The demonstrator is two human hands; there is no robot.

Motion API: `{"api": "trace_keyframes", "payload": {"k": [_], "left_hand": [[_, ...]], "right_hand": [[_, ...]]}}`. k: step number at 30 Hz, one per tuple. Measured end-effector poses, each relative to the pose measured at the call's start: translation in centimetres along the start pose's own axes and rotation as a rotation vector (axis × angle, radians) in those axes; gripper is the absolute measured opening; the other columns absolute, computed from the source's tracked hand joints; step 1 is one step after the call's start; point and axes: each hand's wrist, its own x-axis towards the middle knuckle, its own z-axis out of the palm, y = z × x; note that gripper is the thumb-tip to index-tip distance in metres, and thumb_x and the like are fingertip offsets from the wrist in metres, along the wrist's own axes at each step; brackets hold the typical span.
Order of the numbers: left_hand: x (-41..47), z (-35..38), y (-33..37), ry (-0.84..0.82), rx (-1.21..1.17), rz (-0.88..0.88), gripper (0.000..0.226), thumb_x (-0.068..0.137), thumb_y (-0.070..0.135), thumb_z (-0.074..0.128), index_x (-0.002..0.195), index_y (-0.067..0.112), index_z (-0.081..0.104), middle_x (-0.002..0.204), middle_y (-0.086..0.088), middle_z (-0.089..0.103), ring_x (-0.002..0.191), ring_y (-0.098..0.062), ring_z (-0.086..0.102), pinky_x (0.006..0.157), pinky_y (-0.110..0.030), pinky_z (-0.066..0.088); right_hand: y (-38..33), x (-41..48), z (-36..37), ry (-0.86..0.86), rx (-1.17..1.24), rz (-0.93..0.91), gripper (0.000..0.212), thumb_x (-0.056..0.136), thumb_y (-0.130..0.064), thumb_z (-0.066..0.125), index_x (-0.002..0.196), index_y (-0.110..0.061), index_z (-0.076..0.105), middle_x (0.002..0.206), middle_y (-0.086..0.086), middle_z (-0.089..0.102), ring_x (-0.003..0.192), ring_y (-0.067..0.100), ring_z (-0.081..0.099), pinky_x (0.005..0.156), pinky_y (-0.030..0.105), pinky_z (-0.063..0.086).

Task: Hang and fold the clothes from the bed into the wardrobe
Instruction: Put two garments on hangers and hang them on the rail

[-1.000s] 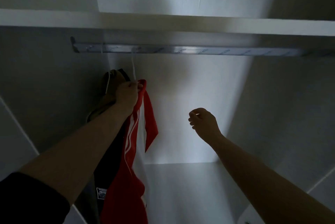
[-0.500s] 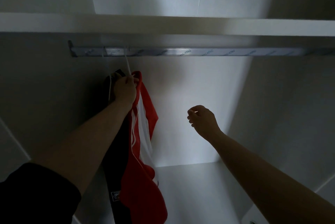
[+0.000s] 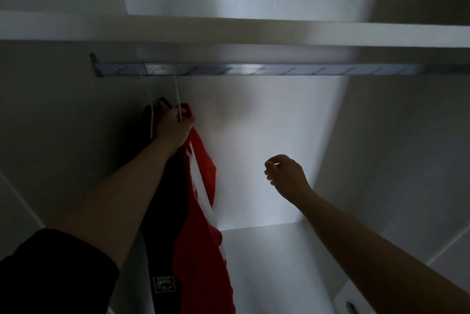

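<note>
Inside the dim wardrobe, a red garment with white stripes hangs from a thin white hanger whose hook reaches the metal rail. My left hand grips the hanger's neck and the garment's collar just below the rail. A black garment with a small logo hangs to the left of the red one on a second white hanger, partly hidden by my left forearm. My right hand hovers in mid-air to the right with loosely curled fingers, holding nothing.
A white shelf runs just above the rail. The wardrobe's floor panel lies below, with side walls on both sides. The rail to the right of the hangers carries nothing.
My left hand has lifted the hanger with the red garment closer to the rail. The red garment swings a little. My right hand stays about where it was.
</note>
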Motion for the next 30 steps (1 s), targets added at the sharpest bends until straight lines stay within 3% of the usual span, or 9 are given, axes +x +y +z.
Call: {"api": "trace_keyframes", "payload": {"k": [6, 12, 17, 22, 26, 30], "left_hand": [[-2.3, 0.2, -0.6, 0.011, 0.044, 0.041, 0.049, 0.092, 0.026, 0.059, 0.136, 0.011, 0.044, 0.132, -0.01, 0.053, 0.119, -0.026, 0.052, 0.099, -0.041, 0.046], [-5.3, -0.4, 0.4, -0.004, 0.111, 0.051, 0.048, 0.092, 0.024, 0.059, 0.136, 0.012, 0.045, 0.131, -0.008, 0.053, 0.118, -0.024, 0.053, 0.09, -0.03, 0.044], [-10.6, -0.1, 1.4, -0.028, 0.07, 0.057, 0.058, 0.091, 0.02, 0.061, 0.144, 0.013, 0.037, 0.146, -0.006, 0.043, 0.134, -0.021, 0.041, 0.109, -0.04, 0.038], [-18.1, 0.9, 3.2, -0.053, -0.035, 0.064, 0.054, 0.09, 0.015, 0.063, 0.14, 0.011, 0.043, 0.144, -0.004, 0.046, 0.131, -0.014, 0.043, 0.1, -0.021, 0.035], [-24.4, 1.2, 5.8, -0.066, -0.067, 0.049, 0.048, 0.09, 0.017, 0.063, 0.136, 0.013, 0.047, 0.138, 0.001, 0.051, 0.126, -0.012, 0.047, 0.096, -0.018, 0.037], [-28.8, 1.5, 8.6, -0.071, -0.099, 0.062, 0.038, 0.091, 0.018, 0.061, 0.128, 0.015, 0.052, 0.127, 0.005, 0.057, 0.115, -0.006, 0.053, 0.083, -0.003, 0.039]], "right_hand": [[-0.3, -0.5, 0.1, -0.01, 0.001, 0.028, 0.016, 0.094, -0.02, 0.052, 0.1, -0.009, 0.062, 0.091, 0.009, 0.069, 0.077, 0.024, 0.064, 0.083, 0.043, 0.054], [-1.9, -2.0, -0.4, -0.055, 0.041, 0.052, 0.011, 0.094, -0.019, 0.052, 0.095, -0.013, 0.061, 0.087, 0.007, 0.068, 0.08, 0.026, 0.064, 0.084, 0.045, 0.054], [-2.7, -4.7, -2.4, -0.071, 0.112, 0.071, 0.009, 0.094, -0.017, 0.052, 0.088, -0.02, 0.058, 0.082, 0.003, 0.067, 0.082, 0.026, 0.066, 0.084, 0.048, 0.054], [-2.7, -9.2, -5.6, -0.048, 0.207, 0.053, 0.011, 0.095, -0.017, 0.055, 0.087, -0.024, 0.059, 0.081, 0.001, 0.068, 0.075, 0.017, 0.065, 0.086, 0.046, 0.054], [-2.4, -14.0, -8.8, -0.043, 0.269, 0.05, 0.009, 0.095, -0.016, 0.056, 0.092, -0.024, 0.06, 0.083, -0.001, 0.068, 0.077, 0.018, 0.066, 0.085, 0.046, 0.054], [-2.1, -18.1, -12.2, -0.025, 0.293, 0.048, 0.011, 0.093, -0.016, 0.058, 0.097, -0.026, 0.061, 0.088, 0.0, 0.069, 0.085, 0.022, 0.067, 0.087, 0.049, 0.053]]}}
